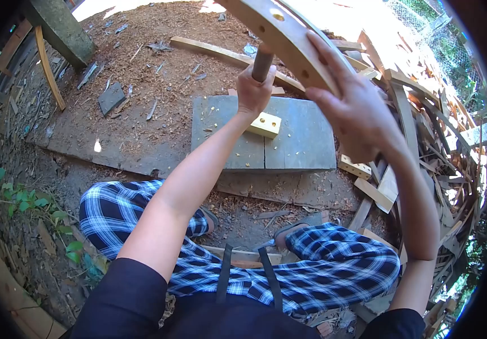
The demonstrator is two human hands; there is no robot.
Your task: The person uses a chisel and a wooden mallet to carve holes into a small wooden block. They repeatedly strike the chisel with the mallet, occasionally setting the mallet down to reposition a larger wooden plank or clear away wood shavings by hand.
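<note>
My left hand [254, 90] is closed around a short, round, dark rod [262, 65]. The rod's upper end meets or passes behind a long pale wooden piece [291, 42] with drilled holes, which looks curved through the lens. My right hand [359, 110] grips the lower end of this piece, fingers over its far edge and thumb on the near side. Beneath my left hand, a small yellowish wooden block with holes [264, 125] lies on a grey slab [297, 133]. Whether the rod sits in a hole is hidden.
A second holed block [355, 167] lies right of the slab, near scrap boards [376, 195]. Piled wood offcuts [435, 130] fill the right side. A long batten [215, 52] lies behind the slab. A concrete post [62, 34] stands at the upper left. Wood chips cover the ground.
</note>
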